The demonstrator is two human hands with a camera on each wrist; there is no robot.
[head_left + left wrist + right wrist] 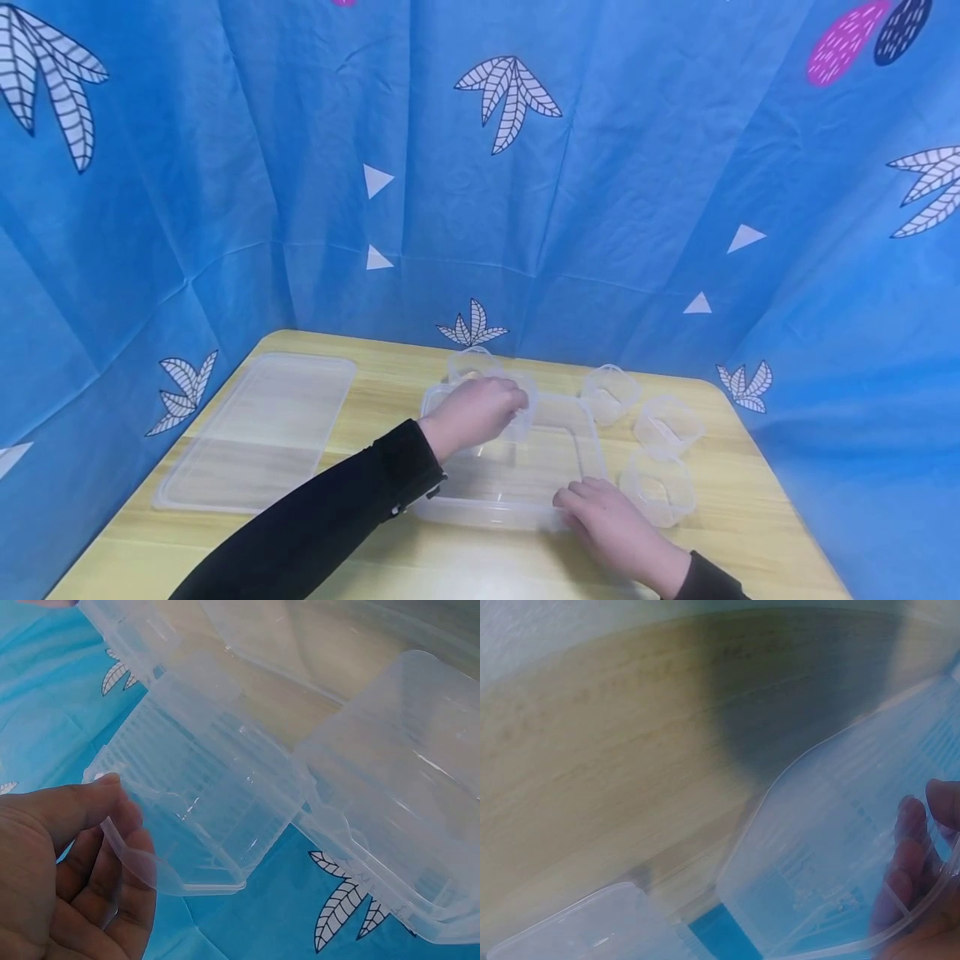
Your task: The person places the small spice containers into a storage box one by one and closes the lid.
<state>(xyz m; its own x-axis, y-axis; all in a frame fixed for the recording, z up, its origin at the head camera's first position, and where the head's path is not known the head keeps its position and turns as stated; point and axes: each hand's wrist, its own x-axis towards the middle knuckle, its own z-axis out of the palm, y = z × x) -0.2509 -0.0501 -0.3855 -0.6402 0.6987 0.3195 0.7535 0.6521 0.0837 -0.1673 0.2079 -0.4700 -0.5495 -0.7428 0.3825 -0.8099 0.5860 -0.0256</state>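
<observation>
A large clear plastic box (487, 514) lies near the middle of the table. My left hand (474, 414) reaches over its far side and pinches the rim of a small clear plastic container (202, 787) between thumb and fingers. In the head view that container overlaps the far part of the box and is partly hidden by the hand. My right hand (611, 525) grips the box's near right corner. In the right wrist view its fingers (909, 859) show through the clear wall, with the thumb at the rim.
Another small container (468, 361) stands behind the box, by the table's far edge. Right of the box stand three more: a far one (611, 393), a middle one (669, 427) and a near one (658, 492). A flat clear lid (258, 433) lies on the left. Blue curtains (600, 167) surround the table.
</observation>
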